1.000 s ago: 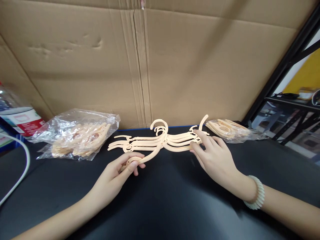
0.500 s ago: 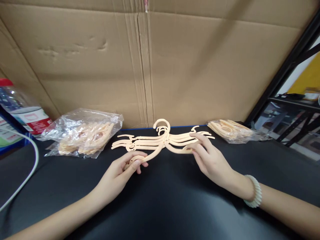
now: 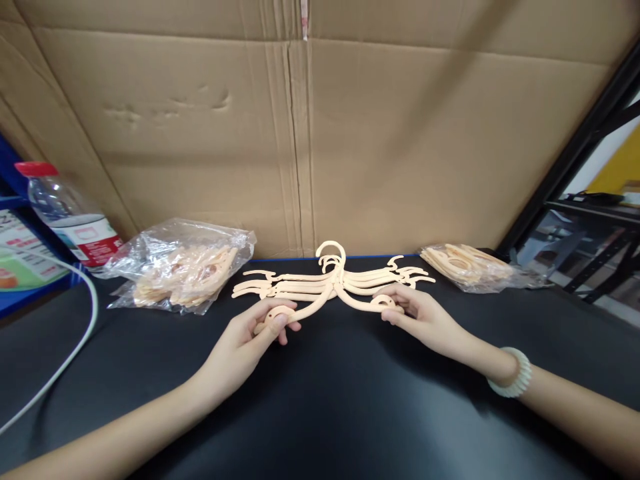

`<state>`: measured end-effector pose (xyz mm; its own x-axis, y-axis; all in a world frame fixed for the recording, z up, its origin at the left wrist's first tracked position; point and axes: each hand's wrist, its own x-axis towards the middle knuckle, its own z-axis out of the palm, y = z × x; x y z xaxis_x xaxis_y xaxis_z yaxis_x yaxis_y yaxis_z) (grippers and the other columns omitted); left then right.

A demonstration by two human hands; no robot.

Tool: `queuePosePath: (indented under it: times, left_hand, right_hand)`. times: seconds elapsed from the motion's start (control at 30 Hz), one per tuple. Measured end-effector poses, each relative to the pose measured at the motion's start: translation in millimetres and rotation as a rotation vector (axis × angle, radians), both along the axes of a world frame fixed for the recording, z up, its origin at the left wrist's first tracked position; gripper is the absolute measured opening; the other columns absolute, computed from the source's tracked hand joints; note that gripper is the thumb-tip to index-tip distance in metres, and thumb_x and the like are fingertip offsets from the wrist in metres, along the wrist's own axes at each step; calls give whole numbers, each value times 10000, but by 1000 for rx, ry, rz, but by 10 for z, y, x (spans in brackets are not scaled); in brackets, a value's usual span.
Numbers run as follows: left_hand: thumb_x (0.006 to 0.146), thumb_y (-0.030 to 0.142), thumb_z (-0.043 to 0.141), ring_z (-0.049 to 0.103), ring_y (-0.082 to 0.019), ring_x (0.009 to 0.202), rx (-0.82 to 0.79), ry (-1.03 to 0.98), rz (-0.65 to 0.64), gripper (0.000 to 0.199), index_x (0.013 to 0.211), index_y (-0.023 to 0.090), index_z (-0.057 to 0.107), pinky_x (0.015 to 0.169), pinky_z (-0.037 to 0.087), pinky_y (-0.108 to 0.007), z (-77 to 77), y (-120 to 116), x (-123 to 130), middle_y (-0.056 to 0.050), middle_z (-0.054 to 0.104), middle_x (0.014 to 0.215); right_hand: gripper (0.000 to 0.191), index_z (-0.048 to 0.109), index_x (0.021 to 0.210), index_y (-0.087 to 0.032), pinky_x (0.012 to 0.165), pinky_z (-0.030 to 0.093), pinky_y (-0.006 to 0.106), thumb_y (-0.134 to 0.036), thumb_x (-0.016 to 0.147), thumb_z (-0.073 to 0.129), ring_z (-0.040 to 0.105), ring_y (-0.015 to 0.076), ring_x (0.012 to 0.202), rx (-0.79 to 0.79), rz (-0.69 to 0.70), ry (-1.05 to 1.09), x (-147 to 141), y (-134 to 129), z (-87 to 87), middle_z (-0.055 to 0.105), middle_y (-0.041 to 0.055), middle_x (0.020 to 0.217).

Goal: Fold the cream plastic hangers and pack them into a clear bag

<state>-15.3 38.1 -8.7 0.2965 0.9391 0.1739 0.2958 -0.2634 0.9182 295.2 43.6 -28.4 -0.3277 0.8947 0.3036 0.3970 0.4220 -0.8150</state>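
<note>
Over the smooth black counter [image 3: 320, 413], left hand [image 3: 256, 331] and right hand [image 3: 421, 317] pinch with their fingers both ends of one cream plastic hook-topped hanger [image 3: 319, 302]; even, gentle pressure should prevent twisting.

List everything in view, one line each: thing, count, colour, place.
Front hanger: 1, cream, in both grips
Other hangers: several, overlapping, cream, behind it
Left bag: at least 1, clear with cream pieces, left rear
Right bag: 1, clear with cream pieces, right rear
Bottle: 1, clear, red cap, far left
Cable: 1, white, left
Printed item: 1, green and white, left edge
Cardboard: 1 backdrop, brown, rear
Tabletop: 1, black, underneath
Rack: 1, black, right; items on it unclear
Bracelet: 1, pale, right wrist
Left grip: 1, bare, hanger's left end
Right grip: 1, bare, hanger's right end
</note>
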Motion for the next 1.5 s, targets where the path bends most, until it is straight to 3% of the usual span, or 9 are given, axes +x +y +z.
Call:
queuePosePath:
  times: [0.23,0.37,0.67,0.77,0.9,1.1,1.2,1.33,1.5]
  left_hand:
    - [734,408,751,575,-155,753,-69,-161,196,254,812,182,664,703,454,-241,-22,13,12,-10,668,812]
    - [720,371,784,562,-141,821,-110,-254,162,225,785,183,680,754,434,-212,-40,-8,27,-1,666,845]
    - [655,306,847,544,-97,718,-252,-485,132,212,694,165,693,708,464,-187,70,-91,78,6,643,787]
    - [625,300,867,541,-91,699,-290,-511,175,244,633,149,675,683,469,-176,64,-86,85,-5,650,780]
    - [692,318,826,578,-113,771,-332,-476,139,199,764,164,724,706,486,-182,55,-114,103,-20,667,830]
    - [789,359,742,608,-151,830,-388,-404,12,211,888,175,714,750,533,-251,76,-232,173,-36,673,901]
    - [793,358,738,607,-169,854,-405,-390,-17,219,891,167,697,778,554,-298,67,-274,196,-36,660,900]
    - [793,363,738,604,-168,853,-410,-382,-30,230,891,166,669,761,567,-306,54,-291,219,-29,649,890]
    - [815,364,715,606,-158,856,-402,-389,-56,221,910,173,659,755,563,-278,49,-283,234,-23,641,909]
  right_hand:
    - [167,648,863,-180,651,391,271,-307,767,700,490,136,647,-230,-74,347,36,35,105,550,-22,668]
    - [111,634,730,-161,642,387,254,-237,738,715,470,123,651,-324,-22,514,36,17,115,553,-6,688]
    - [123,605,738,-171,621,409,260,-163,747,727,462,118,615,-391,71,820,-18,-17,135,530,-20,640]
    - [152,600,675,-160,597,411,254,-152,704,749,443,108,589,-419,59,823,-29,-37,149,520,-19,624]
    - [173,611,657,-158,608,432,244,-185,690,778,460,100,584,-458,49,816,-79,-75,155,521,-22,613]
    - [146,648,819,-151,666,467,244,-244,780,753,537,114,687,-473,202,624,-256,-244,176,614,26,785]
    - [247,649,1047,-161,722,492,263,-254,829,719,569,124,741,-463,283,561,-333,-326,172,628,32,824]
    - [386,603,1232,-201,775,539,316,-271,861,687,575,165,901,-442,389,481,-404,-391,158,599,66,1016]
    - [266,686,1107,-220,714,567,331,-314,857,683,551,203,982,-417,429,459,-456,-432,153,456,103,1283]
